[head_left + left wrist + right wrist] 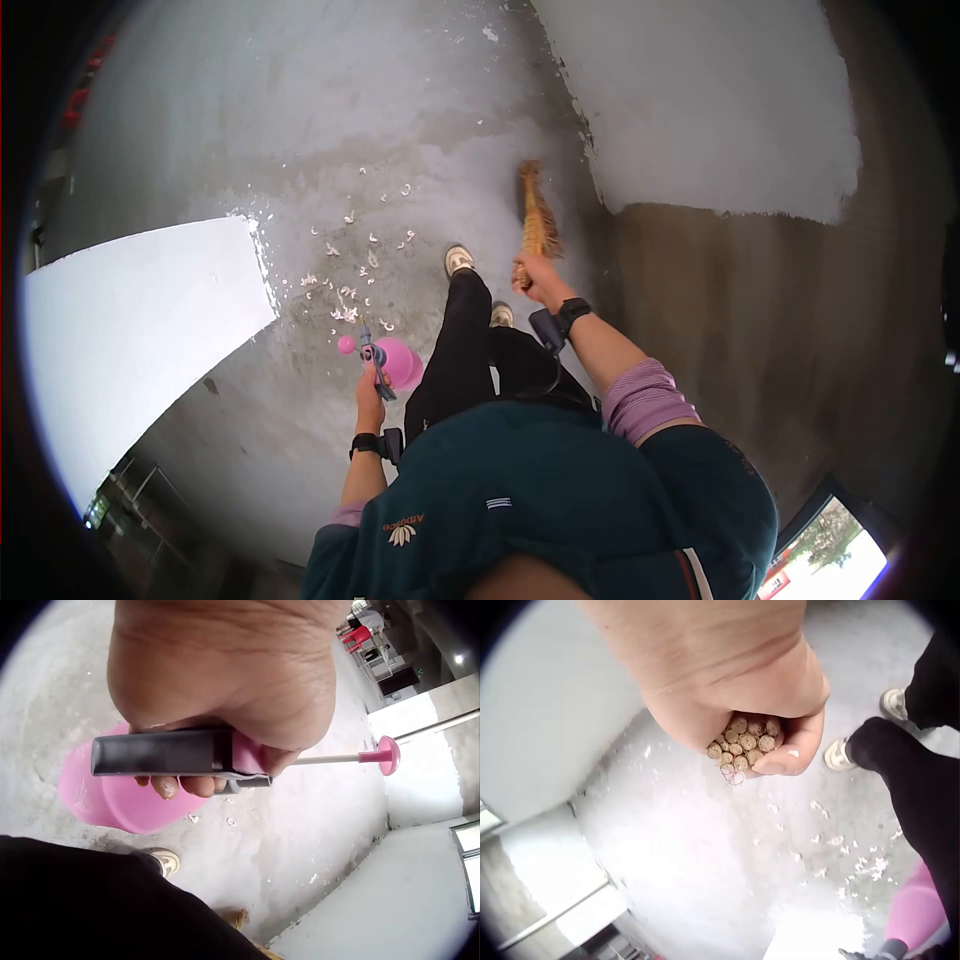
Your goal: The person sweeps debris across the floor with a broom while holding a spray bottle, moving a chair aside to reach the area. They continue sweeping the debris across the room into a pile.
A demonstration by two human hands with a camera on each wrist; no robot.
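My left hand (pixel 370 400) grips the grey handle of a pink pump sprayer (pixel 401 364) beside my leg. In the left wrist view, the left hand (pixel 225 675) wraps round the grey handle (pixel 161 754), fingertips showing below it, with the pink bottle (pixel 124 796) behind. A thin rod runs out to a pink knob (pixel 389 756). My right hand (pixel 543 278) holds a straw hand broom (pixel 535 220) by its handle, bristles pointing away from me over the floor. The right wrist view shows the right hand (pixel 727 675) curled round the bundled stalk ends (pixel 742 745).
White curled scraps (pixel 347 293) lie scattered on the grey concrete floor (pixel 300 130), mostly ahead and left. My shoe (pixel 459 259) stands near them. A bright white patch (pixel 150 320) is at left; a partly white-coated wall (pixel 720 110) rises at right.
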